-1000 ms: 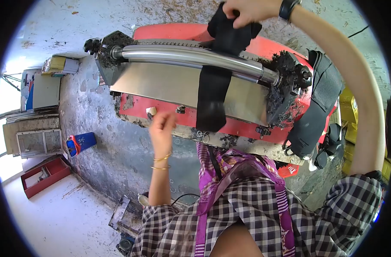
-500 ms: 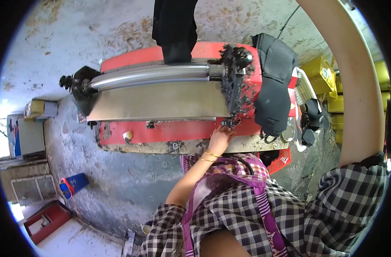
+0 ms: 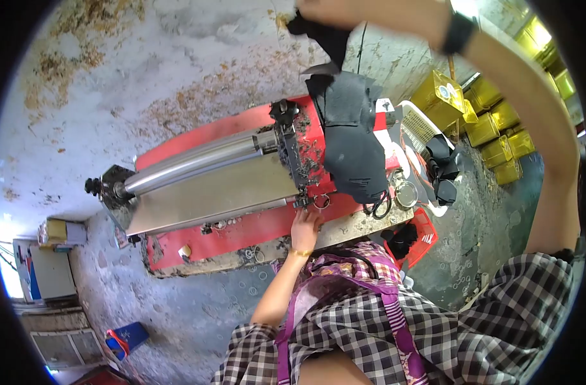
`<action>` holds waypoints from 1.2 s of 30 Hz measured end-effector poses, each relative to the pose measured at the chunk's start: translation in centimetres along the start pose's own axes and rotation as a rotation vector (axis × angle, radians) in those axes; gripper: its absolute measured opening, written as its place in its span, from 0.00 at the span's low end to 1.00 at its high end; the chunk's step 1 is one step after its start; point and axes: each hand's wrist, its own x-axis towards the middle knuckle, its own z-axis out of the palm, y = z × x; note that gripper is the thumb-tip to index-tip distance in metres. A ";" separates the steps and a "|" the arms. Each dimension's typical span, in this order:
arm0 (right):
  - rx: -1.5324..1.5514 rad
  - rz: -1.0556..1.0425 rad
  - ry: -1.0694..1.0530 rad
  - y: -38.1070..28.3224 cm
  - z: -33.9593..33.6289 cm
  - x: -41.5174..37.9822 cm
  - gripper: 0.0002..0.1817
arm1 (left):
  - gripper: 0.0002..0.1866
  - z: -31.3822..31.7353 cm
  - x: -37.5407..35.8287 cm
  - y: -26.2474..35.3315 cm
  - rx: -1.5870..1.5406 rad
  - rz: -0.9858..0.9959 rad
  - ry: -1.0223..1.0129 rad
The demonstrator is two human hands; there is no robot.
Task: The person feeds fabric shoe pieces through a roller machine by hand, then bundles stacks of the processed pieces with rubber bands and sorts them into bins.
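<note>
At the top edge, my right hand (image 3: 328, 9) is raised and closed on a thin black sheet piece (image 3: 331, 42), whose lower end hangs just above a pile of black sheets (image 3: 354, 151). The pile drapes over the right end of a red machine (image 3: 315, 144). My left hand (image 3: 305, 230) is at the machine's front right corner, fingers bent at a small black fitting (image 3: 302, 201); the fingertips are partly hidden. A metal ring (image 3: 322, 201) lies beside it. The machine carries a shiny steel roller (image 3: 196, 165) and a flat metal plate (image 3: 216, 192).
A white basket (image 3: 419, 125) and black pieces (image 3: 441, 163) are right of the machine. A red basket (image 3: 423, 236) sits below the bench edge (image 3: 344, 232). Yellow wrapped packages (image 3: 482, 130) are stacked at right; a blue bin (image 3: 131, 338) stands at lower left.
My right hand has come into view at the top. The black piece has moved from above the roller to above the pile. The view has turned; my left hand stays by the fitting.
</note>
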 end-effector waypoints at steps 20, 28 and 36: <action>2.004 1.235 0.385 -24.0 -0.7 -13.9 0.13 | 0.05 -10.6 16.8 13.6 -0.245 0.377 -0.115; 2.733 0.866 1.086 -22.6 -2.3 -14.2 0.11 | 0.04 -10.1 18.1 13.0 -0.249 0.484 -0.110; 1.674 1.289 0.267 -22.0 -2.0 -12.2 0.17 | 0.07 -10.0 18.3 14.3 -0.554 0.316 -0.217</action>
